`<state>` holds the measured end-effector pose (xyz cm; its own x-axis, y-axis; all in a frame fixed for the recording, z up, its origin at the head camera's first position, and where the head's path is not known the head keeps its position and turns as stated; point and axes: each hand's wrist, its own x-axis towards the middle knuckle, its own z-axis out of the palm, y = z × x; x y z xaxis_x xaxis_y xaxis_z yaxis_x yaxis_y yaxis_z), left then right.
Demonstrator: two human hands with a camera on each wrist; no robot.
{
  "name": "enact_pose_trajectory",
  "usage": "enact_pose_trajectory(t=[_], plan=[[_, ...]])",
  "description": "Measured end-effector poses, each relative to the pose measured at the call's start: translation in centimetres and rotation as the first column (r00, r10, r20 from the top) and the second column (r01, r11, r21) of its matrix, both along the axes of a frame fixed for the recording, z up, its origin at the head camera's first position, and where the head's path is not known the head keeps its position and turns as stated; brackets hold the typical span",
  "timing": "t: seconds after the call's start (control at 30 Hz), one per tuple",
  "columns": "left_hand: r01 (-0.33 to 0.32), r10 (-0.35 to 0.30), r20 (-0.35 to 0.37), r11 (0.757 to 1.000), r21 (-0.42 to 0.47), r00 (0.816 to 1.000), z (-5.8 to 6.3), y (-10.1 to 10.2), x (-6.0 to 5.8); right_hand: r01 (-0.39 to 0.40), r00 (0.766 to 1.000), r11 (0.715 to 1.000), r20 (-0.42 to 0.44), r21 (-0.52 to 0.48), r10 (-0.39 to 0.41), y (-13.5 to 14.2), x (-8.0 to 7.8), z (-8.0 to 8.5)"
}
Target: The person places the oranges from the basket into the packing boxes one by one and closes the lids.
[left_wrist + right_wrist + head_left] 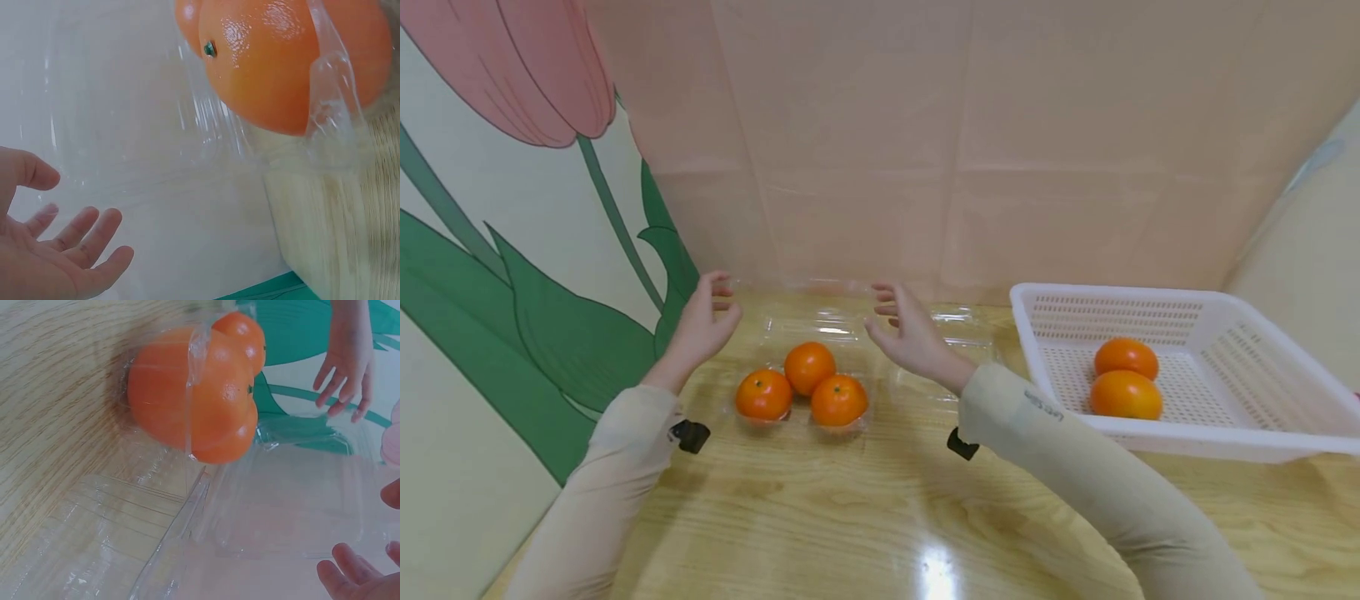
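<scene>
Three oranges point(810, 369) sit in a clear plastic clamshell box point(857, 433) on the wooden table. Its transparent lid point(812, 321) stands raised behind them, also seen in the left wrist view. My left hand point(706, 321) hovers by the lid's left side with fingers loosely bent and nothing in them. At the lid's right, my right hand point(913, 337) is held the same way, its palm facing the left one. The right wrist view shows a gap between my right fingers point(350, 569) and the lid.
A second clear plastic box point(981, 350) stands right of the filled one, partly behind my right hand. Farther right, a white perforated basket point(1217, 442) holds two more oranges point(1125, 395). A pinkish covering point(1000, 167) rises behind the table, and a tulip-printed panel point(550, 275) borders the left.
</scene>
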<state>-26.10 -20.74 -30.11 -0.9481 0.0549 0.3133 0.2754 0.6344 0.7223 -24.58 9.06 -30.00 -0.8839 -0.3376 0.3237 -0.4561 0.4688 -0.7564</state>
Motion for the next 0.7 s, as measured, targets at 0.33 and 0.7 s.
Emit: enact_pose_trajectory(t=[0.33, 0.7], plan=[[-0.012, 0.009, -0.026, 0.991, -0.133, 1.000, 0.3, -0.2, 1.2, 0.005, 0.995, 0.995, -0.105, 0.103, 0.006, 0.2, 1.0, 0.0], [0.027, -0.012, 0.049, 0.946, -0.322, 0.999, 0.9, -0.9, 3.0, 0.001, 0.986, 0.983, -0.161, 0.185, 0.029, 0.4, 1.6, -0.3]])
